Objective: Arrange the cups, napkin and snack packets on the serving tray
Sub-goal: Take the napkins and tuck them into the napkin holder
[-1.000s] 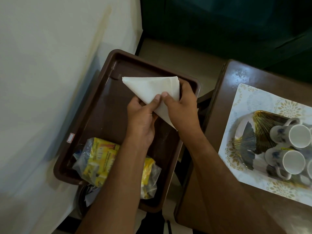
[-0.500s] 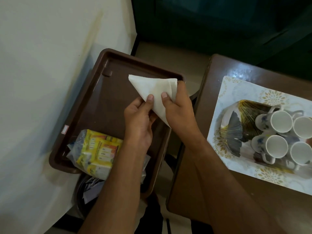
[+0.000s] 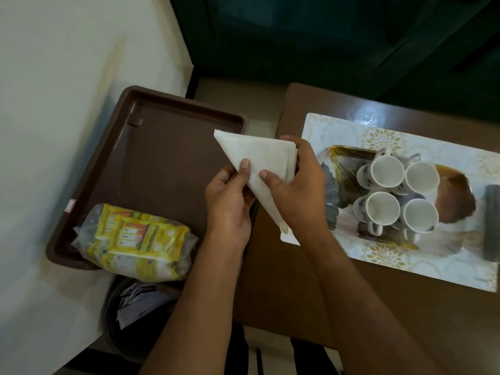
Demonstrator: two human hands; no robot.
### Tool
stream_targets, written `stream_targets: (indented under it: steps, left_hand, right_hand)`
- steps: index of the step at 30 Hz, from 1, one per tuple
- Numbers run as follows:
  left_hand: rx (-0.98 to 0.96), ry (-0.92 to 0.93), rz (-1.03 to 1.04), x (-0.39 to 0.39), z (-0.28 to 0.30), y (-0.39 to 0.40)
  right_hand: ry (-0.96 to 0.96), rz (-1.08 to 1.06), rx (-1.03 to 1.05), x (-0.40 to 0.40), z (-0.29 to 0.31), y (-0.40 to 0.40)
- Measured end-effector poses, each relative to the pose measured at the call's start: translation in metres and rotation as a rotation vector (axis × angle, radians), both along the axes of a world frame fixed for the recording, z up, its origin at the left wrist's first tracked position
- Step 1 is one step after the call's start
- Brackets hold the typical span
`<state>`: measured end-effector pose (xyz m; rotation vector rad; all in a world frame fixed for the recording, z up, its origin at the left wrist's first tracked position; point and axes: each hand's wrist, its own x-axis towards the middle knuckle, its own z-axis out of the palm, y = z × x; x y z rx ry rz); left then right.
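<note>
A white napkin point(image 3: 259, 161) folded into a triangle is held by both hands above the gap between the brown tray point(image 3: 151, 163) and the table. My left hand point(image 3: 228, 204) pinches its lower left edge with the thumb on top. My right hand point(image 3: 300, 185) grips its right side. Yellow snack packets point(image 3: 135, 240) in a clear bag lie at the brown tray's near left corner. Several white cups point(image 3: 396, 196) stand grouped on a white patterned serving tray point(image 3: 384, 136) to the right.
The patterned tray rests on a dark wooden table point(image 3: 303, 293). The brown tray sits on a white surface point(image 3: 48, 131). A dark bin point(image 3: 135, 320) with paper scraps stands below the snack packets. A dark object point(image 3: 491, 223) lies at the right edge.
Both hands have carried the napkin rightward, from over the brown tray's far right corner to beyond its right rim, toward the table. The view has also shifted right.
</note>
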<state>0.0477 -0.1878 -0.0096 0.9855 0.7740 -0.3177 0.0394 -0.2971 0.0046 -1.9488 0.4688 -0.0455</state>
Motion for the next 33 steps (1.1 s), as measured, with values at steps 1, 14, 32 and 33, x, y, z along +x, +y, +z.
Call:
stream_targets:
  steps: [1, 14, 32, 33]
  left_hand:
    - [-0.013, 0.003, 0.001, -0.002, 0.000, -0.008]
    - [0.033, 0.043, -0.078, -0.016, 0.000, -0.127]
    - [-0.025, -0.001, -0.172, -0.014, 0.009, -0.282]
    - [-0.027, -0.009, -0.186, -0.015, 0.009, -0.292]
  right_hand:
    - [-0.009, -0.011, -0.001, -0.004, 0.001, -0.009]
    - [-0.074, -0.173, -0.021, -0.047, -0.003, -0.122]
    - [-0.191, -0.453, -0.070, -0.090, -0.005, -0.256]
    - [-0.196, -0.467, -0.067, -0.093, -0.005, -0.262]
